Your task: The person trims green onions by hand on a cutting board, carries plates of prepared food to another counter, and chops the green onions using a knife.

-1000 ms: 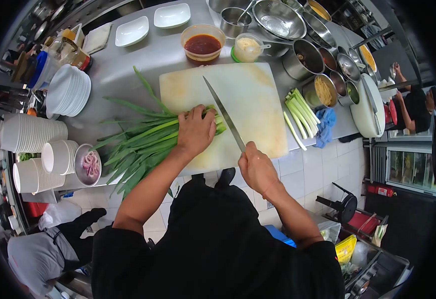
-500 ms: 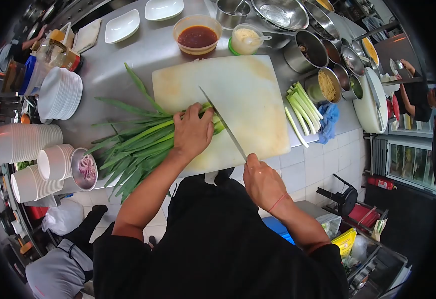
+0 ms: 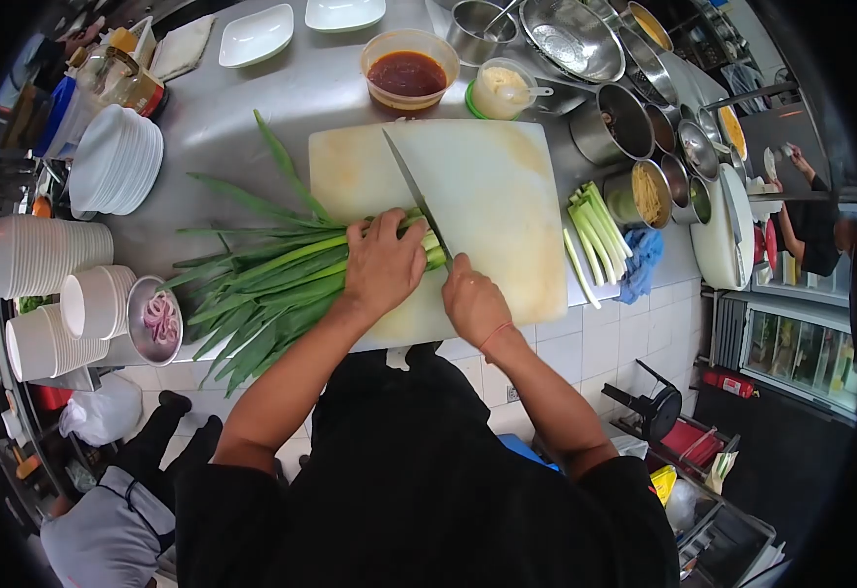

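Observation:
My left hand [image 3: 386, 257] is closed over a bunch of spring onions [image 3: 271, 284], pressing it onto the left part of a white cutting board [image 3: 507, 230]. Their long green leaves fan out to the left, past the board's edge. In my right hand [image 3: 477, 304] is the handle of a long kitchen knife [image 3: 411, 183], its blade crossing the bunch just right of my left fingers, tip pointing away from me. Short pale ends of the bunch show beyond the blade. Cut spring onion stalks [image 3: 600, 235] lie right of the board.
A tub of red-brown sauce [image 3: 409, 76] and a small tub [image 3: 503, 90] stand behind the board. Metal pots [image 3: 612, 125] crowd the right, near a blue cloth [image 3: 642, 265]. Stacked plates [image 3: 117, 162], bowls [image 3: 46, 257] and sliced onion [image 3: 161, 318] are left. Another person [image 3: 110, 534] is lower left.
My right hand has pushed the knife forward and left, so more blade reaches past the bunch. The left hand stays on the spring onions. The whole view has shifted slightly.

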The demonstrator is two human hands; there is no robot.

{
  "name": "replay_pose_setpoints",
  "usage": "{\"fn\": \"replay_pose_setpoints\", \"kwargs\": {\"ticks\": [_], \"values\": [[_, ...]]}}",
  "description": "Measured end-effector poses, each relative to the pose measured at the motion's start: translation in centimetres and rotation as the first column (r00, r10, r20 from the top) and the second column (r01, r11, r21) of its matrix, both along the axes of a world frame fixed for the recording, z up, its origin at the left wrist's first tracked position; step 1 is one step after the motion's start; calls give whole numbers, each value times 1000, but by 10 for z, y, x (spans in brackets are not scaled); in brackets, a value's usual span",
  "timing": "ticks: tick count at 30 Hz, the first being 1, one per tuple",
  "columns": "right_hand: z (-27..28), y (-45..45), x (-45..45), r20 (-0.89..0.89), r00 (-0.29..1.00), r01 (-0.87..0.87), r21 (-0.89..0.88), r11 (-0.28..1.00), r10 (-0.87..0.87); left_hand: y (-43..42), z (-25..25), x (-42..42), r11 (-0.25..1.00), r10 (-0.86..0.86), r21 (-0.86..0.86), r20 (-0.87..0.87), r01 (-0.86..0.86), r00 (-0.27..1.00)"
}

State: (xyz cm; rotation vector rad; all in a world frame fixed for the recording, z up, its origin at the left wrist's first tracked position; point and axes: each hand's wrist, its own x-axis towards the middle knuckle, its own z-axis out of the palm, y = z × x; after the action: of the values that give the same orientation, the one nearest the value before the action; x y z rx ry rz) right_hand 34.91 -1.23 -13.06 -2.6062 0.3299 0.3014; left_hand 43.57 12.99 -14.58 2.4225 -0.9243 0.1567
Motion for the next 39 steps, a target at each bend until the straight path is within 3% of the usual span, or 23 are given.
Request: {"fn": "replay_pose_setpoints", "kwargs": {"ticks": [4,10,16,24,29,32,37,39], "values": [[17,-11,-10,40,999,-17,46,999,15,0,2,-2,999,43,-17,43,-42,998],[73,-5,-47,-12,997,-78,-30,997,77,0,1,-4,999,46,-4,84,-46,995],[101,1,-51,-152,984,-97,-41,994,89,1,-1,-3,999,43,2,69,-43,997],[5,12,-12,-62,998,8,-47,999,-11,1,-1,-4,999,38,20,15,-38,999],[5,1,9,-54,999,9,29,1000,-7,3,-6,-3,997,43,-59,46,-40,998],[30,-5,-6,-29,1000,6,6,1000,-6,4,-6,-2,995,61,-82,72,-55,996],[102,4,-31,-189,980,-61,-35,998,53,3,-4,-5,998,63,-35,82,-60,995],[105,6,-38,-218,974,-73,-36,997,63,3,-6,-5,998,58,-31,75,-56,996]]}}
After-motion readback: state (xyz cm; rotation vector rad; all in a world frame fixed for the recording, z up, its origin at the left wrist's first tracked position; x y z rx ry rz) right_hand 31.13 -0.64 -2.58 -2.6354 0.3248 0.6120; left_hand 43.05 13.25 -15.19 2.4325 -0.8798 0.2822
